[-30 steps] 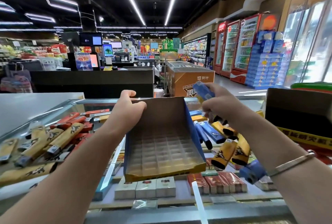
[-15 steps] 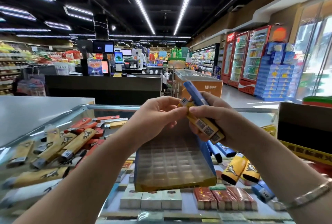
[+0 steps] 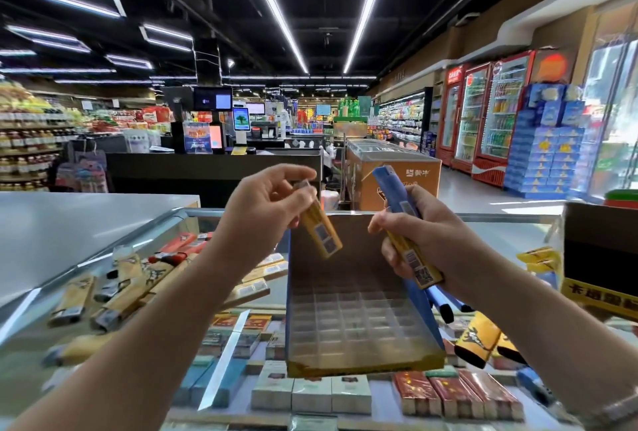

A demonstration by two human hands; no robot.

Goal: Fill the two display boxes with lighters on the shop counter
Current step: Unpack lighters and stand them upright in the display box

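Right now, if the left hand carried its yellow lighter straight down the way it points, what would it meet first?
Probably the open display box: the yellow lighter pinched in the left hand tilts down toward its empty grid, with nothing visible between, though depth is unclear.

Two bare forearms enter from the lower corners of the frame and meet near its centre. No sleeve shows on either arm as far as the frame edges. The left hand [image 3: 266, 206] wears no ring or band. The right hand [image 3: 431, 240] is likewise unadorned, but its wrist carries a thin, silver-coloured metal bangle [image 3: 618, 406], seen at the lower right edge and partly blurred. Fingernails are short and unpainted.
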